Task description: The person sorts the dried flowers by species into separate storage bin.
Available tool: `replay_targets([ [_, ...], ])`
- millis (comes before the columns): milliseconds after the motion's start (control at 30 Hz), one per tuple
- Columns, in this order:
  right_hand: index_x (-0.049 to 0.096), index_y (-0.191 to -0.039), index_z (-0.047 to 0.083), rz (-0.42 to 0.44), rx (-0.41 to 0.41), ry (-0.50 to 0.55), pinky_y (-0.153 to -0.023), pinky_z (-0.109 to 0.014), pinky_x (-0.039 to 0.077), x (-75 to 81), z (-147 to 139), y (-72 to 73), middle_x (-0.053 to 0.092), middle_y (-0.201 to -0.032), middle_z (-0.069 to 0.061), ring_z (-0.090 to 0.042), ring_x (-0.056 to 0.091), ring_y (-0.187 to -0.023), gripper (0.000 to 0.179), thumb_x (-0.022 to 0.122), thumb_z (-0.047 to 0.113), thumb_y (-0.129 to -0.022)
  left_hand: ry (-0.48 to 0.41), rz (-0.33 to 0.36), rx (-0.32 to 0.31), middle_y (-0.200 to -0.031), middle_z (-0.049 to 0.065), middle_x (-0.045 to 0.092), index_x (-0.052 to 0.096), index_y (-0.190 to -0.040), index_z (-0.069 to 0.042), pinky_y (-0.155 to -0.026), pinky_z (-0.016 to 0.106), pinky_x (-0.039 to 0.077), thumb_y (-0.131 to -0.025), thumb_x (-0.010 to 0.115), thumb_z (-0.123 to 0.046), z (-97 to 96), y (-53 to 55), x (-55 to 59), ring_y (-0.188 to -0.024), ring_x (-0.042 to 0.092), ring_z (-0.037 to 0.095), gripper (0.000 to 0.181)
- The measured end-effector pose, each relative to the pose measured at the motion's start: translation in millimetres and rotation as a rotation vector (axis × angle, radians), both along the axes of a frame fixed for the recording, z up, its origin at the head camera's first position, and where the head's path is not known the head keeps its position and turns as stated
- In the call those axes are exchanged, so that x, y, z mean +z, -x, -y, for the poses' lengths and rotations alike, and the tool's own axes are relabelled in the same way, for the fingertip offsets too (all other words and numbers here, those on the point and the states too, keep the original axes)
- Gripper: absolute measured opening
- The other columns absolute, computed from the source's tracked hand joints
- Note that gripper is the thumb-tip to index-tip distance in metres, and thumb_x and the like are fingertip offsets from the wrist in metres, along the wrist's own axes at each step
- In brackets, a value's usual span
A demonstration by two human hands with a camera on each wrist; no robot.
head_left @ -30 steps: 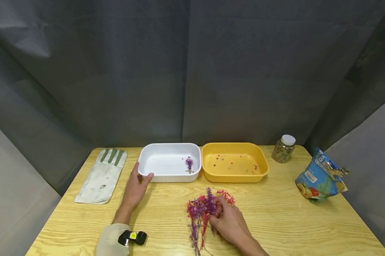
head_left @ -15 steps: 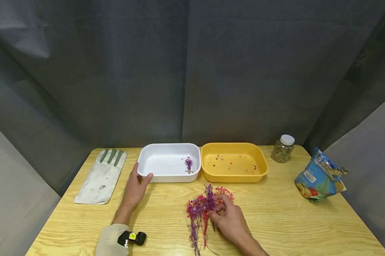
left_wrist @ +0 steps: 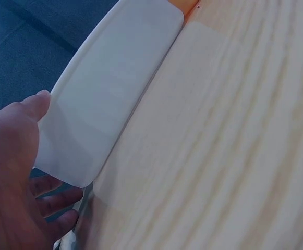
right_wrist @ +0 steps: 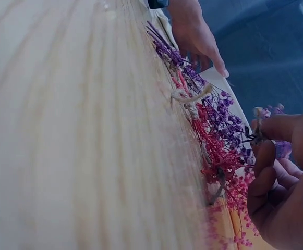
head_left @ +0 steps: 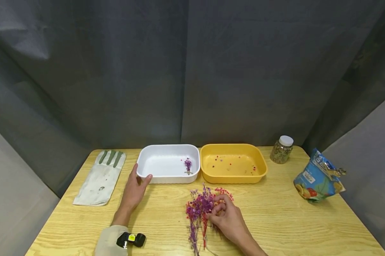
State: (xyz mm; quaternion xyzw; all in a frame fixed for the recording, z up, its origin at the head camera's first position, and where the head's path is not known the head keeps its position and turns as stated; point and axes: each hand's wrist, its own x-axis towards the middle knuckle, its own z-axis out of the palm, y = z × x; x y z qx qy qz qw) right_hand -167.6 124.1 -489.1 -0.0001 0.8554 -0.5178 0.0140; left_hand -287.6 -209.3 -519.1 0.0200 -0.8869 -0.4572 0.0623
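My right hand [head_left: 228,218] pinches a small purple dried flower sprig [right_wrist: 282,150] between thumb and index finger, just over a loose heap of dried flowers. In that heap lie purple dried flowers [head_left: 194,213] and red dried flowers [right_wrist: 214,151], some stems tied with twine [right_wrist: 185,96]. At the left front corner of the white tray [head_left: 167,179], my left hand [head_left: 135,192] holds on, its thumb at the front rim and its other fingers round the left end. One purple sprig [head_left: 188,164] lies inside the tray, near its right wall.
A yellow tray [head_left: 234,180] with scattered bits of blossom stands right beside the white one. Farther right are a lidded jar [head_left: 281,152] and a blue snack bag [head_left: 317,177]. A work glove [head_left: 99,181] lies at the left. Dark curtain [head_left: 186,71] hangs behind the table.
The purple sprig at my right fingertips has tipped from upright toward the left, over the other blossoms. The right fingers have shifted slightly; my left hand stays at the white tray.
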Motion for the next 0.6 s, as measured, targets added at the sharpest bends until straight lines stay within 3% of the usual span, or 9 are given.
replay_targets([
  [233,0.062,-0.107,0.009,0.004,-0.027,0.013,-0.053,-0.021,0.042,-0.2,1.7,1.1,0.064,-0.075,0.003,-0.006,0.049,-0.054,0.042,0.084,0.018,-0.072,0.017,0.002,0.002,-0.154,0.019,0.03,0.009,-0.157,-0.015,-0.113,0.051,0.033,-0.09,0.054,-0.062,0.6,0.3,0.6,-0.134,0.043,0.034,0.093],
  [400,0.062,-0.113,0.005,0.019,-0.042,0.042,-0.053,-0.021,0.044,-0.2,3.1,1.5,0.064,-0.078,0.001,-0.006,0.051,-0.056,0.048,0.084,0.021,-0.073,0.028,0.008,0.008,-0.154,0.019,0.031,0.009,-0.157,-0.016,-0.112,0.051,0.033,-0.09,0.054,-0.062,0.7,0.0,0.8,-0.133,0.044,0.034,0.093],
  [600,0.06,-0.118,0.006,0.081,-0.026,0.18,-0.051,-0.023,0.046,1.7,3.5,0.1,0.064,-0.081,-0.003,-0.008,0.053,-0.054,0.049,0.081,0.023,-0.076,0.013,-0.012,0.0,-0.156,0.02,0.028,0.009,-0.157,-0.015,-0.113,0.051,0.032,-0.09,0.054,-0.061,1.5,-0.8,-1.5,-0.137,0.041,0.036,0.092],
])
